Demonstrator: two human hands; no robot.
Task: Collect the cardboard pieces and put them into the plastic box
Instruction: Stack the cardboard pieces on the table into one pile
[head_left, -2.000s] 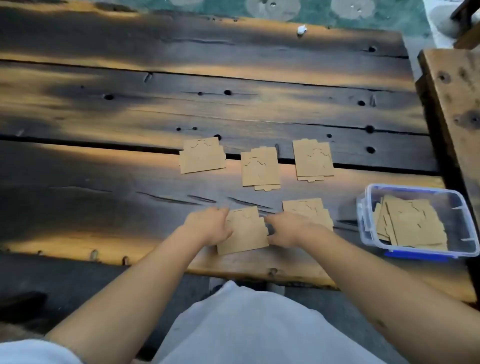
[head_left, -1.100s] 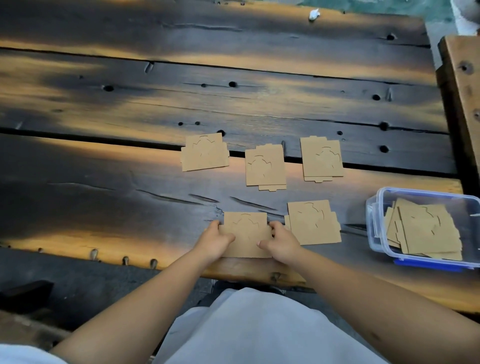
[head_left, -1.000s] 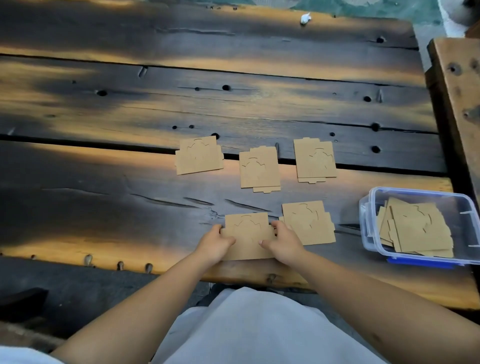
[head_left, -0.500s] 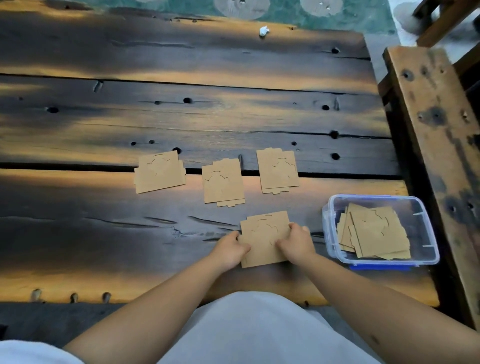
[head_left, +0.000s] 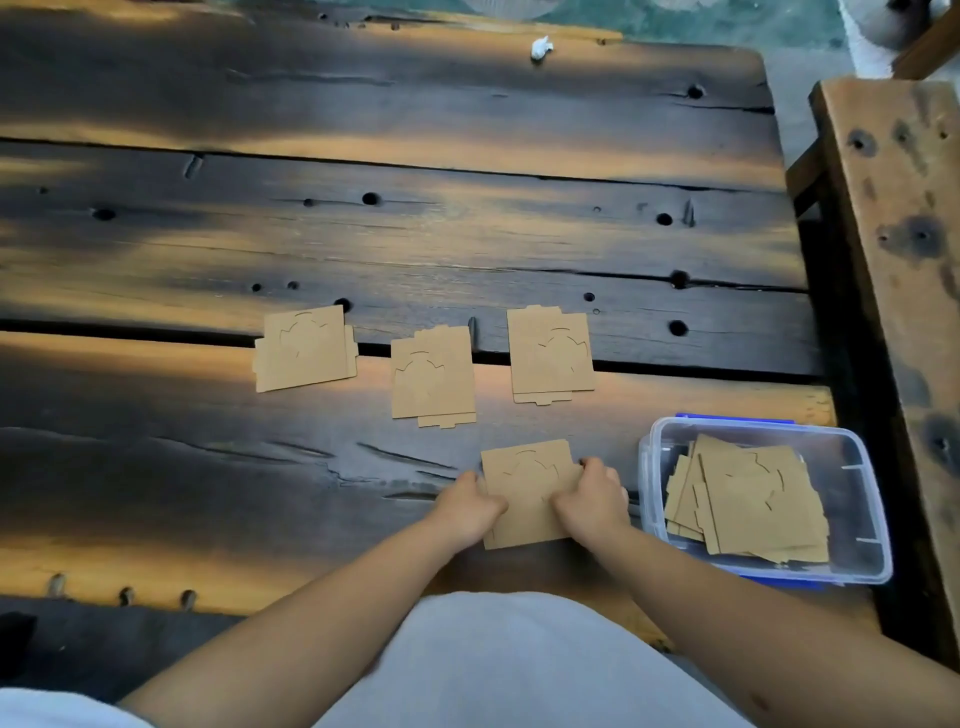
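A stack of brown cardboard pieces (head_left: 527, 483) lies near the table's front edge. My left hand (head_left: 470, 506) grips its left side and my right hand (head_left: 592, 499) grips its right side. Just to the right stands the clear plastic box (head_left: 852, 452) with a blue lid under it, holding several cardboard pieces (head_left: 753, 506). Farther back, three small cardboard stacks lie in a row: left (head_left: 304, 348), middle (head_left: 434, 374), right (head_left: 550, 351).
The dark wooden plank table (head_left: 415, 234) has gaps and holes. A wooden bench (head_left: 904, 234) runs along its right side, close to the box. A small white scrap (head_left: 540, 48) lies at the far edge.
Both hands slid the near-left cardboard stack to the right and merged it onto the stack beside the box. They now hold the combined stack closer to the box.
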